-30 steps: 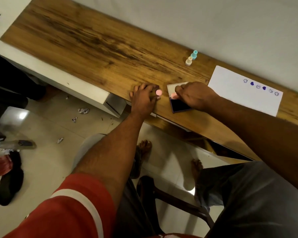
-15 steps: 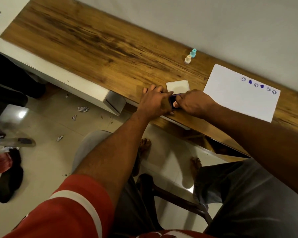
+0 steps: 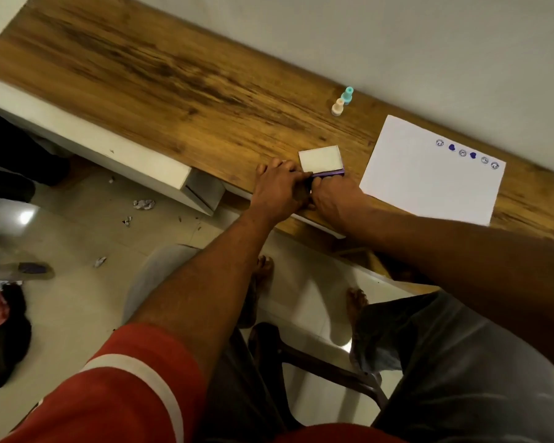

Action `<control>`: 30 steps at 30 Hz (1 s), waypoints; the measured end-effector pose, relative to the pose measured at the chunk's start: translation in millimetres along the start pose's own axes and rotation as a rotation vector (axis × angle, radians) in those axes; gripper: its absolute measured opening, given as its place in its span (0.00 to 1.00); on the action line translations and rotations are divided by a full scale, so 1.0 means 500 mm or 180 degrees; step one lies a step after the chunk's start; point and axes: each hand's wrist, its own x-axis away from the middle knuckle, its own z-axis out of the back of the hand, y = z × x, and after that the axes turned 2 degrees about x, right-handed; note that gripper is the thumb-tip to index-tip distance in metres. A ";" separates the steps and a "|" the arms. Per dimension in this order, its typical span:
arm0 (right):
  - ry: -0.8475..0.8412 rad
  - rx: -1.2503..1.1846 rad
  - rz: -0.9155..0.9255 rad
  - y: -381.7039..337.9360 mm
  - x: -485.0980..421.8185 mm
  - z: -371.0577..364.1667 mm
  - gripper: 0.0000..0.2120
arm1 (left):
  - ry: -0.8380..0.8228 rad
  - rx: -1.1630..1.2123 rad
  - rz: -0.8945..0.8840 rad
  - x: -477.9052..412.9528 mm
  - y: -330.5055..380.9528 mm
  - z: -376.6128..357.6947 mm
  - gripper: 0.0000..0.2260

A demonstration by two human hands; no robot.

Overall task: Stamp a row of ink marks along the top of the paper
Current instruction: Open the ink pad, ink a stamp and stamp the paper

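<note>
Your left hand [image 3: 277, 190] and right hand [image 3: 335, 195] met curled over the ink pad [image 3: 325, 164] – what they pinched was hidden. The paper [image 3: 429, 180] lay just right – thin, floppy, likely to slide; pin its bare middle.

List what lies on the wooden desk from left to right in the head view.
left hand → ink pad lid → beige stamp → teal stamp → white paper, with its row of ink marks at the far right.
</note>
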 end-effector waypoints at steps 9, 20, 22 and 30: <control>0.0205 -0.0647 0.0105 0.036 0.032 0.024 0.18 | -0.0119 -0.0032 0.0173 0.002 0.013 0.029 0.35; 0.0999 -0.2364 -0.1803 0.406 0.109 -0.225 0.30 | 0.0011 -0.0134 -0.0727 -0.119 0.261 -0.012 0.33; 0.1186 -0.2750 -0.1765 0.445 0.103 -0.246 0.32 | -0.0056 -0.0203 -0.0837 -0.156 0.310 -0.041 0.34; 0.1268 -0.3082 -0.1588 0.502 0.018 -0.271 0.32 | 0.0061 -0.0553 -0.0910 -0.262 0.363 -0.133 0.41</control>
